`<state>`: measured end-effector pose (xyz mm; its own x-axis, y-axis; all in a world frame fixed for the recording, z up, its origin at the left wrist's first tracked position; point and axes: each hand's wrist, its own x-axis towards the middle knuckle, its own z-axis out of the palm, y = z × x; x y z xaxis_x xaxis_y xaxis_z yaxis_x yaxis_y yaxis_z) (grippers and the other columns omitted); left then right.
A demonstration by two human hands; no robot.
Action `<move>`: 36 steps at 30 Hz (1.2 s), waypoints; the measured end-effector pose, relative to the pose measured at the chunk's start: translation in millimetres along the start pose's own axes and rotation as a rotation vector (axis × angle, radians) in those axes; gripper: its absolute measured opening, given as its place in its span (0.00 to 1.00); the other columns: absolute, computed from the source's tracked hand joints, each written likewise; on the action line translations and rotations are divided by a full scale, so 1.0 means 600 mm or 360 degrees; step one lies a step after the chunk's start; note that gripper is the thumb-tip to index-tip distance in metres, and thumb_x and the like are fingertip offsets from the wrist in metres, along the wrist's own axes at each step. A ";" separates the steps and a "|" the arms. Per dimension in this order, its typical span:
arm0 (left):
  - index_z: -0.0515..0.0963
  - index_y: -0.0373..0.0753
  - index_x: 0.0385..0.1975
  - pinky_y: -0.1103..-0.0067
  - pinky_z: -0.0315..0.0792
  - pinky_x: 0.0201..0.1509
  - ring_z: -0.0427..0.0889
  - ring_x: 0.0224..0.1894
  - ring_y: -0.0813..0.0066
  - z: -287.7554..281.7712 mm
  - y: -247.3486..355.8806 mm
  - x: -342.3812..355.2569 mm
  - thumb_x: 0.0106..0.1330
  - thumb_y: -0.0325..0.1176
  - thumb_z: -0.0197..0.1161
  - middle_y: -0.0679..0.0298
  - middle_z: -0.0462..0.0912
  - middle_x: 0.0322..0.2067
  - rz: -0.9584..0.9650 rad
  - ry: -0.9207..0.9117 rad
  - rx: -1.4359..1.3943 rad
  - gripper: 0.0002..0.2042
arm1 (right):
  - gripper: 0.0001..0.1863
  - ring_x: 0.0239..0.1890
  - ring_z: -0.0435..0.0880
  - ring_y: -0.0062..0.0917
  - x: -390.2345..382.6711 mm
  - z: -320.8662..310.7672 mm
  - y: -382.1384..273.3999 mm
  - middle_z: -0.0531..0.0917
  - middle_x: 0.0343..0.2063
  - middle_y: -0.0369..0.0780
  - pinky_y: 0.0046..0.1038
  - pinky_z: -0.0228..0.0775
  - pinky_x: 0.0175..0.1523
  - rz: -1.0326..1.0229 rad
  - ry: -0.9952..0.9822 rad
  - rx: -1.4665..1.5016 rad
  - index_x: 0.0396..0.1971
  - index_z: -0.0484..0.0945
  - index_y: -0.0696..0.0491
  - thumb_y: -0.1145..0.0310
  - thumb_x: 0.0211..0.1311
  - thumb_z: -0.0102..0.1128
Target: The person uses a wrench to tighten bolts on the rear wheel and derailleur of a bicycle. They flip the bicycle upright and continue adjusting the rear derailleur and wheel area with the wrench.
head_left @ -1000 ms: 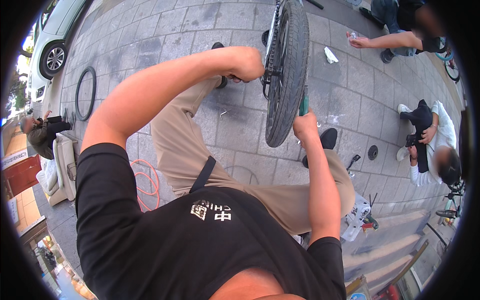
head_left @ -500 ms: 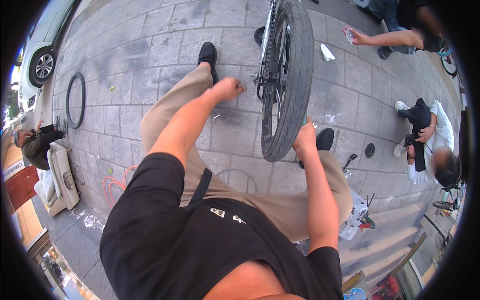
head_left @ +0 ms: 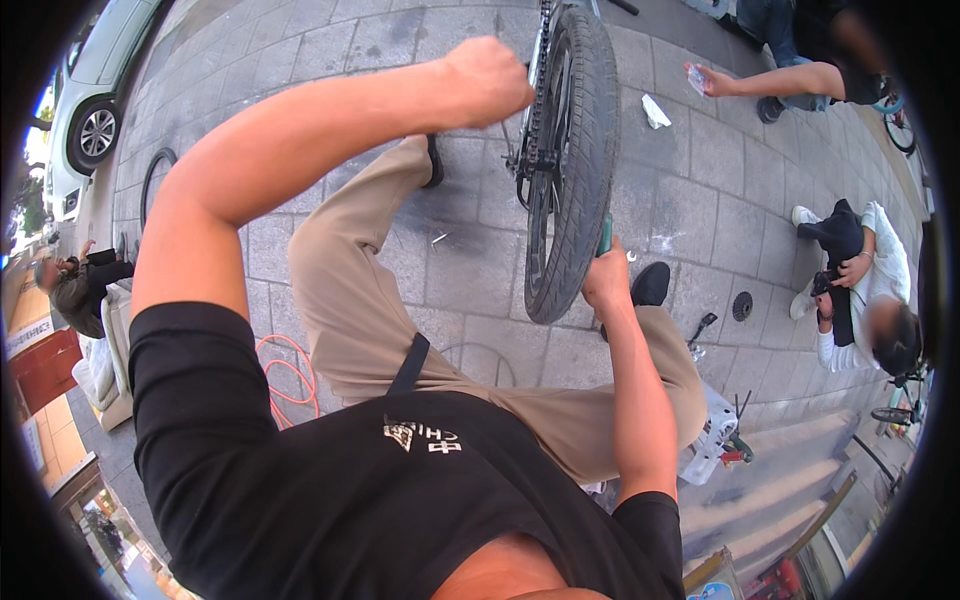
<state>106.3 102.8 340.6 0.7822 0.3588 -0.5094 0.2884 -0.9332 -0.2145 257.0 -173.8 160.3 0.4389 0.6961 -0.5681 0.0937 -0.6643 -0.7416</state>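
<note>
In front of me a bicycle's rear wheel (head_left: 592, 170) stands between my feet, its black tyre toward me. The chain (head_left: 540, 95) and the hub area are on its left side. My left hand (head_left: 490, 82) is raised beside the chain with the fingers curled into a fist; whatever it may hold is hidden. My right hand (head_left: 607, 280) is closed around a green-handled tool (head_left: 605, 236) at the right edge of the tyre. The working end of that tool is behind the wheel.
A sprocket (head_left: 741, 306) and a white scrap (head_left: 656, 111) lie on the paving at right. An orange hose (head_left: 292, 378) coils at left, near an armchair (head_left: 112, 370). People are at both sides. A silver car (head_left: 95, 120) stands at far left.
My left hand has swung up and forward from beside the axle to the upper chain, elbow lifting outward. My right hand stays by the tyre, and more of the green handle shows.
</note>
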 end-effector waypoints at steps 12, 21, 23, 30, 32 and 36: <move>0.86 0.27 0.39 0.63 0.73 0.24 0.83 0.22 0.54 0.123 0.051 -0.061 0.65 0.27 0.55 0.48 0.87 0.28 -0.0165 -0.0350 -0.1515 0.13 | 0.23 0.29 0.85 0.34 -0.004 0.011 -0.035 0.84 0.30 0.48 0.37 0.76 0.35 -0.0132 0.0083 -0.0235 0.53 0.73 0.64 0.75 0.55 0.60; 0.79 0.31 0.24 0.60 0.79 0.42 0.87 0.38 0.47 0.257 0.278 -0.094 0.60 0.34 0.65 0.44 0.87 0.35 -0.0901 0.0486 -0.1944 0.11 | 0.25 0.28 0.83 0.29 -0.002 0.004 -0.024 0.84 0.31 0.46 0.34 0.75 0.33 -0.0009 -0.0004 0.0079 0.58 0.73 0.63 0.77 0.57 0.58; 0.82 0.31 0.30 0.60 0.79 0.46 0.88 0.42 0.45 0.317 0.292 -0.065 0.60 0.38 0.66 0.43 0.88 0.35 -0.1111 0.0176 -0.2371 0.13 | 0.25 0.27 0.82 0.28 -0.007 0.009 -0.032 0.83 0.31 0.45 0.33 0.74 0.32 0.0017 -0.0052 0.0148 0.57 0.73 0.63 0.77 0.58 0.58; 0.82 0.40 0.34 0.56 0.79 0.47 0.85 0.44 0.40 0.473 0.227 0.120 0.61 0.38 0.65 0.46 0.87 0.35 -0.1111 0.0445 -0.2018 0.09 | 0.21 0.36 0.81 0.22 -0.016 -0.007 -0.008 0.84 0.36 0.41 0.28 0.74 0.43 0.0064 -0.0087 0.0199 0.56 0.75 0.61 0.71 0.65 0.62; 0.77 0.42 0.32 0.53 0.78 0.43 0.85 0.41 0.41 0.486 0.175 0.160 0.62 0.37 0.64 0.49 0.86 0.35 -0.0948 0.0678 -0.1702 0.07 | 0.22 0.40 0.80 0.20 -0.011 -0.016 -0.001 0.85 0.39 0.40 0.27 0.74 0.46 0.0049 -0.0163 0.0191 0.56 0.75 0.61 0.67 0.67 0.68; 0.75 0.41 0.32 0.55 0.77 0.41 0.83 0.38 0.41 0.501 0.084 0.214 0.66 0.33 0.62 0.52 0.83 0.33 -0.0614 0.1043 -0.1494 0.05 | 0.22 0.38 0.79 0.20 -0.022 -0.009 -0.018 0.85 0.38 0.39 0.27 0.74 0.45 0.0001 -0.0093 0.0286 0.56 0.75 0.59 0.68 0.66 0.69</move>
<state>55.4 108.1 13.7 0.6092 0.7924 0.0323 0.6410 -0.5160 0.5682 255.0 -177.3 177.7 0.3855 0.7139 -0.5845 -0.0701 -0.6090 -0.7901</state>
